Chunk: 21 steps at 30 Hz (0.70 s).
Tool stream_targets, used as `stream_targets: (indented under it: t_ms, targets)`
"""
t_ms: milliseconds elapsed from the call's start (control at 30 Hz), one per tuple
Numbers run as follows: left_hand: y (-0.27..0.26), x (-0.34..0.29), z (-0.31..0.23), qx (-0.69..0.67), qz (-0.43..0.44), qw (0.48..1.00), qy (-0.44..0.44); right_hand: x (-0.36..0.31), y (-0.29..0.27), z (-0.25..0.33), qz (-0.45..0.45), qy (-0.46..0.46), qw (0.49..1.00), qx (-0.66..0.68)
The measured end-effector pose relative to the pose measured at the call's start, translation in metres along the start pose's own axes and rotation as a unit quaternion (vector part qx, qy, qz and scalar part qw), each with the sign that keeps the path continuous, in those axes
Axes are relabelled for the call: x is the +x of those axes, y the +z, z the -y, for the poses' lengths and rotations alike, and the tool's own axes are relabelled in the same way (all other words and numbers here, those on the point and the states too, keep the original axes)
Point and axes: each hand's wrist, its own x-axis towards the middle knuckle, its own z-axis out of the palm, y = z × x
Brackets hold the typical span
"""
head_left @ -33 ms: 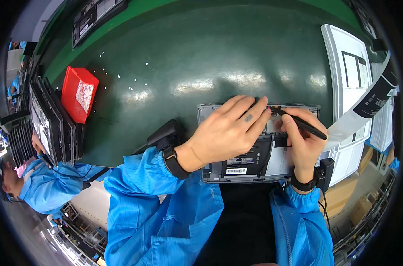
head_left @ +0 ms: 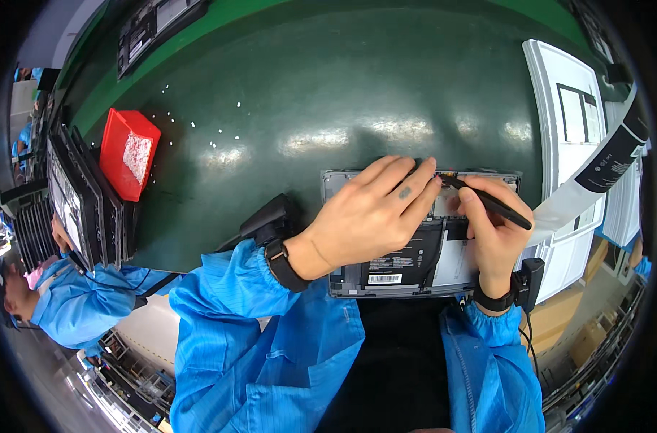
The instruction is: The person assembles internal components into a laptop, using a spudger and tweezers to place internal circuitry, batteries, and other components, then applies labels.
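Note:
An opened laptop base [head_left: 455,261] lies in front of me with its inside facing up. The black battery [head_left: 397,267] shows below my left hand [head_left: 375,216]. That hand lies across the base, fingers stretched toward its far edge; its thumb is hidden. My right hand [head_left: 496,234] grips a pair of black tweezers [head_left: 503,208] like a pen. The tip touches or hovers near the far edge, close to my left fingertips. Whether the tip holds anything is too small to tell.
A red bin [head_left: 112,155] of small white pieces stands at left, with loose white pieces [head_left: 220,130] nearby. Dark laptop parts [head_left: 90,195] lean beside it. White foam trays [head_left: 552,108] and a clear bottle [head_left: 577,195] are at right. Another person [head_left: 76,299] works at left.

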Motion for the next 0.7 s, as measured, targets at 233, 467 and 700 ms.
stream_targets:
  t_ms: [233,467,700]
  targets:
    - [0.000,0.000,-0.001,-0.006,-0.003,1.000,-0.007,0.000,0.003,0.000,0.005,-0.024,0.999,-0.038]
    - [-0.002,-0.004,-0.002,0.006,0.009,1.000,-0.005,-0.003,0.003,-0.004,0.001,-0.039,0.999,-0.035]
    - [-0.006,0.002,-0.002,0.009,-0.001,1.000,-0.006,0.003,0.004,0.006,-0.003,-0.029,0.999,-0.037]
